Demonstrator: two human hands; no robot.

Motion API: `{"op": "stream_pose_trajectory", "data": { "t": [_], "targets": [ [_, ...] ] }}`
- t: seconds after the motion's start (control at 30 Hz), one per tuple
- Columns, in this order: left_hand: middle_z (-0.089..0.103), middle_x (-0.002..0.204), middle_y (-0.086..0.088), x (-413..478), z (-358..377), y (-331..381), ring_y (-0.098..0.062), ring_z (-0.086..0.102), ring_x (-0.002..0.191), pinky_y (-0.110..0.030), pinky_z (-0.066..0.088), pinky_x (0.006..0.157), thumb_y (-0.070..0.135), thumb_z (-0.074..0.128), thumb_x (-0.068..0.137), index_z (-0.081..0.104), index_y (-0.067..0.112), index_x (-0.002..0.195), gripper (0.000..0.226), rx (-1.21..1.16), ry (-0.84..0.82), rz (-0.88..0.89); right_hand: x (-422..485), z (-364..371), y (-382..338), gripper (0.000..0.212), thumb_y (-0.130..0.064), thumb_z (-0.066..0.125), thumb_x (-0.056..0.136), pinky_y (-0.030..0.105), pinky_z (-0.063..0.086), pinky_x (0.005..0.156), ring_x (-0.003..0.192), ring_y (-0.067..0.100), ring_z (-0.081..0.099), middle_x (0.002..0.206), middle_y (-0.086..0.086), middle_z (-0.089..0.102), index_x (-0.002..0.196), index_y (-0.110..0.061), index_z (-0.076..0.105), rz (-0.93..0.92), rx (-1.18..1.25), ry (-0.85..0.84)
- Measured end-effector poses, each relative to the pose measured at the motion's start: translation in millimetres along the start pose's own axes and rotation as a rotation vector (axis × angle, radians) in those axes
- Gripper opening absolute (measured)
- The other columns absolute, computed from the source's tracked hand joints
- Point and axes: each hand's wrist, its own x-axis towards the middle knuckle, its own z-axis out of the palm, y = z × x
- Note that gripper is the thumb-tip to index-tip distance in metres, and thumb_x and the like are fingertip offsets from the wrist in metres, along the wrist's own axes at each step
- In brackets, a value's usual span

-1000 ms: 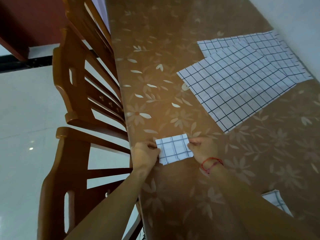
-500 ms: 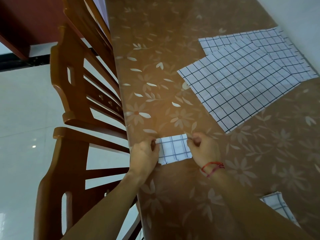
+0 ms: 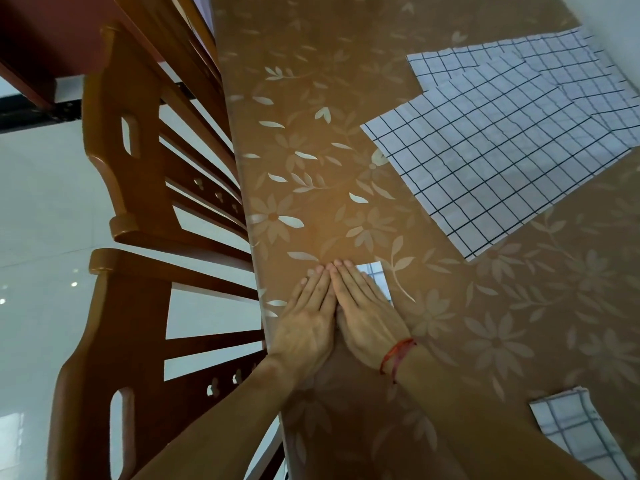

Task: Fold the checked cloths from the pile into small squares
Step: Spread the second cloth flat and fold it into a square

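Small folded checked cloth [image 3: 375, 276] is mostly hidden under the flat palms, one corner peeking out; the unfolded pile [image 3: 502, 161] lies flat well beyond.

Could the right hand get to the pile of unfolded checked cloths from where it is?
Probably yes: the right hand lies flat on the folded cloth, and only bare tablecloth separates it from the pile.

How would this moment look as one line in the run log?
step: pressing fold flat | left hand: flat, palm down | right hand: flat on folded cloth | pile: unfolded, far right | done square: near right
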Motion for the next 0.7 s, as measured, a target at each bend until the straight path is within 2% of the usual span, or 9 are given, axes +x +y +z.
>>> {"op": "stream_pose_trajectory", "data": {
  "t": [0.13, 0.2, 0.33, 0.5, 0.7],
  "targets": [
    [0.025, 0.158, -0.012, -2, -1, -7, -0.024, 0.016, 0.148, -0.043, 0.023, 0.118, 0.025, 0.029, 0.099, 0.028, 0.003, 0.15, 0.056, 0.06, -0.046, 0.021, 0, -1, 2, 0.056, -0.025, 0.025, 0.098, 0.038, 0.014, 0.119, 0.148, 0.018, 0.011, 0.159, 0.009, 0.019, 0.15, -0.004, 0.02, -0.011, -0.06, -0.016],
    [0.02, 0.16, -0.01, -2, -3, -10, -0.022, 0.012, 0.149, -0.042, 0.019, 0.119, 0.025, 0.024, 0.098, 0.024, 0.005, 0.152, 0.057, 0.085, -0.07, 0.04, -2, -5, 12, 0.058, -0.029, 0.027, 0.098, 0.038, 0.013, 0.118, 0.148, 0.019, 0.013, 0.158, 0.01, 0.02, 0.15, -0.004, 0.023, -0.004, -0.105, -0.04],
    [0.013, 0.162, -0.01, -2, -5, -13, -0.022, 0.008, 0.15, -0.041, 0.017, 0.12, 0.029, 0.025, 0.098, 0.018, 0.006, 0.153, 0.06, 0.098, -0.109, 0.057, -11, -15, 38, 0.061, -0.034, 0.024, 0.1, 0.039, 0.013, 0.119, 0.149, 0.018, 0.002, 0.161, 0.009, 0.008, 0.152, -0.004, 0.014, 0.039, -0.157, -0.086],
    [0.013, 0.162, -0.01, -2, -6, -12, -0.023, 0.008, 0.15, -0.041, 0.017, 0.12, 0.029, 0.021, 0.099, 0.018, 0.006, 0.154, 0.059, 0.106, -0.11, 0.048, -15, -15, 32, 0.062, -0.037, 0.021, 0.1, 0.043, 0.016, 0.119, 0.149, 0.02, 0.005, 0.16, 0.011, 0.009, 0.151, -0.003, 0.016, 0.111, -0.17, -0.09],
    [0.018, 0.16, -0.012, 0, -14, -10, -0.024, 0.013, 0.149, -0.041, 0.017, 0.119, 0.029, 0.025, 0.099, 0.022, 0.005, 0.153, 0.059, 0.119, -0.126, 0.06, -54, -13, 31, 0.062, -0.039, 0.025, 0.099, 0.044, 0.017, 0.117, 0.148, 0.022, 0.012, 0.158, 0.013, 0.02, 0.149, -0.002, 0.026, 0.168, -0.206, -0.099]
  ]
}}
